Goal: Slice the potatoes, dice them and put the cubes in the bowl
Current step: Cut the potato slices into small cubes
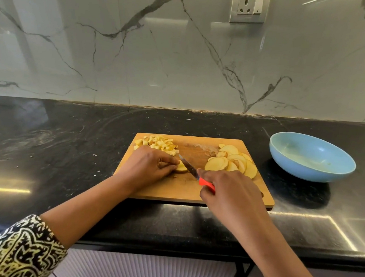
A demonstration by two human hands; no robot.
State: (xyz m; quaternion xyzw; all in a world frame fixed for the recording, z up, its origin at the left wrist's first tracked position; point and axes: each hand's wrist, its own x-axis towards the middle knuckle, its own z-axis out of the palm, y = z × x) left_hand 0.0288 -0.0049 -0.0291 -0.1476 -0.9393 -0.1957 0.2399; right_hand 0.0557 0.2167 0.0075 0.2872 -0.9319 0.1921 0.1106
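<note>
A wooden cutting board (186, 192) lies on the black counter. My left hand (148, 168) pinches a potato slice (181, 167) near the board's middle. My right hand (227, 195) grips the red handle of a small knife (189, 168), whose blade rests against that slice. A heap of potato cubes (158, 144) sits at the board's far left corner. Several round potato slices (233, 160) lie fanned out on the board's right side. A light blue bowl (312, 157) stands on the counter to the right of the board, with no cubes visible in it.
The black stone counter (57, 151) runs left and right of the board, with small white specks on it. A marble wall with a power socket (249, 7) rises behind. The counter's front edge is just below the board.
</note>
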